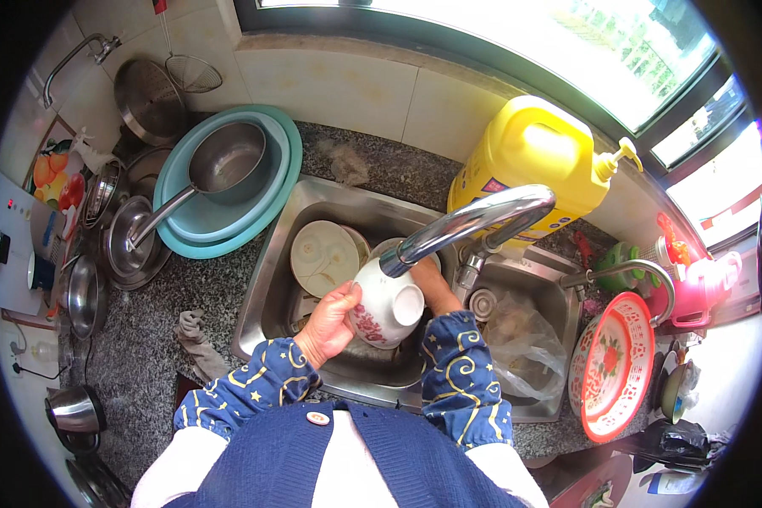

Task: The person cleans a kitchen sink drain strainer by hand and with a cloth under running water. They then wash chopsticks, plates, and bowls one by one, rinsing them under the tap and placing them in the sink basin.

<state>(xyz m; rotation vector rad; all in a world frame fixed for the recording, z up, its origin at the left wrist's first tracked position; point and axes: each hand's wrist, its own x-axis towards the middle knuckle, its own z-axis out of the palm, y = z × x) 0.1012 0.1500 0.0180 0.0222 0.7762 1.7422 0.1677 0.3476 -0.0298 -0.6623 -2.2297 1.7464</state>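
A white bowl with a red flower print is tilted on its side under the chrome faucet, its foot ring facing right. My left hand grips its left side, thumb on top. Behind its right side is my right hand, with the fingers mostly hidden by the bowl and the spout. Below both hands lies the large basin of a steel sink. A white plate with a faint flower pattern leans at its back left, with more dishes partly hidden behind it.
The smaller sink basin holds a clear plastic bag. A yellow pump jug stands behind the faucet. Teal basins with a steel saucepan sit left. A grey cloth and a red-rimmed enamel basin flank the sink.
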